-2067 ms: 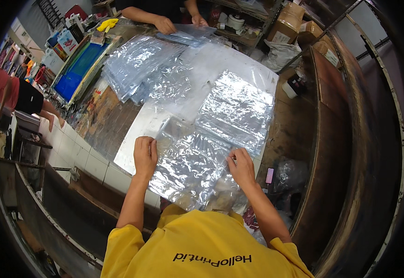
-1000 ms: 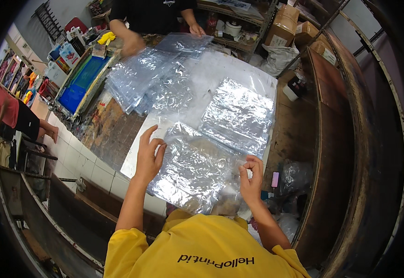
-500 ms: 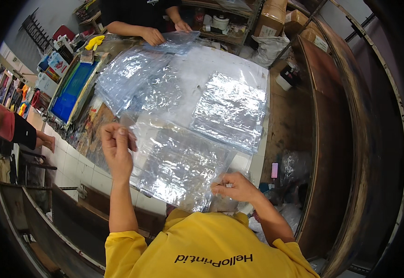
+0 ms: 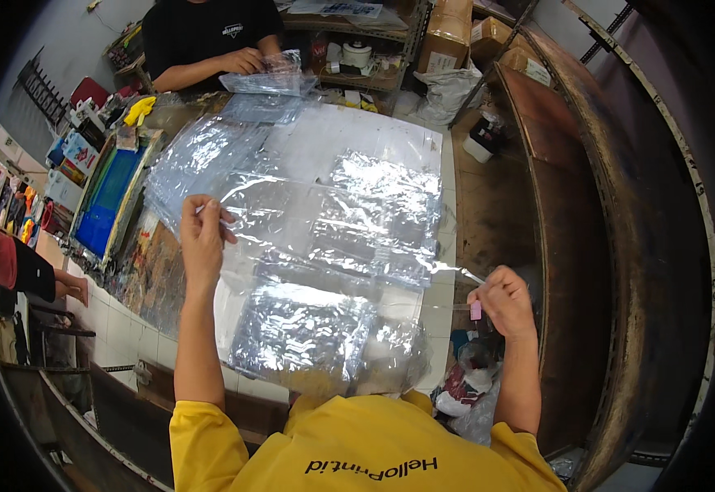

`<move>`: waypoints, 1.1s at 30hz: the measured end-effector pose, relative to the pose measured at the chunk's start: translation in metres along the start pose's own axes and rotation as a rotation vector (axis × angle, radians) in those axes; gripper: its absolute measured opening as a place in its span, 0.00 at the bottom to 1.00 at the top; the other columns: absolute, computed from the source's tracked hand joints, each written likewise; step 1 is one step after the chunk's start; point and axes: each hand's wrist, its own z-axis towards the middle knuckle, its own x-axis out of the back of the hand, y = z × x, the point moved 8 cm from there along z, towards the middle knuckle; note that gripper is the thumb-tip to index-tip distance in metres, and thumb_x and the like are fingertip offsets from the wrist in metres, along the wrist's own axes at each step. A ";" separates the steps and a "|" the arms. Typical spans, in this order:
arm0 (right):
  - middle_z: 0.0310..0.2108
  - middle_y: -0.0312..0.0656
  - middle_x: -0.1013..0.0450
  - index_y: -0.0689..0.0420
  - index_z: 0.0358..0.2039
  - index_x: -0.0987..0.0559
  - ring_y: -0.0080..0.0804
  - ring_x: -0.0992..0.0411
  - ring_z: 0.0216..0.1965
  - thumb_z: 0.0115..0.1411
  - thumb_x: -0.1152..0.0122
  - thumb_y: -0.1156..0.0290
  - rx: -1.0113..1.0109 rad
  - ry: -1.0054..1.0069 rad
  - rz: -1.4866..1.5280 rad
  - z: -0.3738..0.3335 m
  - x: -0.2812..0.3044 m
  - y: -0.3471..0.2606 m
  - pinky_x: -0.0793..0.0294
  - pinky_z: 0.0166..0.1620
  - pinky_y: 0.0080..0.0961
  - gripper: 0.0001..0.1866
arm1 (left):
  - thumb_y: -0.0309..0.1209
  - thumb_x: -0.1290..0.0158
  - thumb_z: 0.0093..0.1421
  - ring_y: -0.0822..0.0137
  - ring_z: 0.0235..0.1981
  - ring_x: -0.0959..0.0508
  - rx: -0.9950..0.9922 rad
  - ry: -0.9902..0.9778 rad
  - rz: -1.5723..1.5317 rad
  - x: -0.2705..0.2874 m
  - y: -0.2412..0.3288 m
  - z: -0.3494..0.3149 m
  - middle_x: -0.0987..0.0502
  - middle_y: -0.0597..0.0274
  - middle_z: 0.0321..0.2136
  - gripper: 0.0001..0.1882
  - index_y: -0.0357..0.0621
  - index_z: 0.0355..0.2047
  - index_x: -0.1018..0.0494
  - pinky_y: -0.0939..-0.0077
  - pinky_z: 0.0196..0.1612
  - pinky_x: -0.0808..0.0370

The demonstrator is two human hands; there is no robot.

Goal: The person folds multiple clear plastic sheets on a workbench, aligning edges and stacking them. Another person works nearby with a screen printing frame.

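Note:
My left hand (image 4: 202, 235) is closed in a pinch at the left edge of a clear plastic sheet (image 4: 337, 220). Off the table's right side, my right hand (image 4: 506, 305) pinches the same sheet's far corner, which is drawn into a thin strip. The sheet stretches, creased and shiny, across the table between my hands; whether it is a bag I cannot tell. Nearer to me lies another clear plastic piece (image 4: 302, 326), flat and full of glare. A loose pile of clear plastic sheets (image 4: 198, 160) rests at the table's left.
Across the table, a person in a black shirt (image 4: 202, 37) handles a folded clear plastic piece (image 4: 269, 83). A blue-meshed screen frame (image 4: 111, 197) stands at left, near a yellow cloth (image 4: 139, 111). Wooden shelving (image 4: 571, 205) borders the right. A lit phone (image 4: 475, 311) shows beside my right hand.
My right hand has swung right and slightly up, past the table edge, pulling the sheet's corner out. The sheet now spans wider and farther up the table. The co-worker's hands have moved left.

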 end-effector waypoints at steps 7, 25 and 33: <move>0.21 0.28 0.38 0.58 0.43 0.27 0.17 0.41 0.19 0.64 0.40 0.68 0.104 0.093 0.196 0.036 0.031 -0.055 0.35 0.24 0.18 0.10 | 0.35 0.53 0.68 0.77 0.16 0.32 0.051 -0.101 -0.001 -0.090 -0.003 0.061 0.26 0.63 0.25 0.09 0.42 0.38 0.33 0.83 0.19 0.37; 0.29 0.31 0.32 0.58 0.52 0.31 0.18 0.32 0.24 0.62 0.40 0.71 -0.295 0.478 0.037 0.105 0.131 0.123 0.25 0.31 0.21 0.19 | 0.35 0.39 0.52 0.49 0.39 0.21 0.026 -0.448 0.714 -0.176 -0.154 0.040 0.22 0.47 0.36 0.34 0.38 0.58 0.34 0.61 0.44 0.26; 0.27 0.31 0.33 0.60 0.54 0.30 0.18 0.32 0.24 0.62 0.40 0.70 -0.223 0.393 -0.046 0.132 0.101 0.099 0.27 0.32 0.21 0.21 | 0.40 0.39 0.54 0.54 0.51 0.30 -0.291 -0.350 1.000 -0.200 -0.124 0.035 0.25 0.52 0.46 0.29 0.42 0.54 0.30 0.56 0.51 0.32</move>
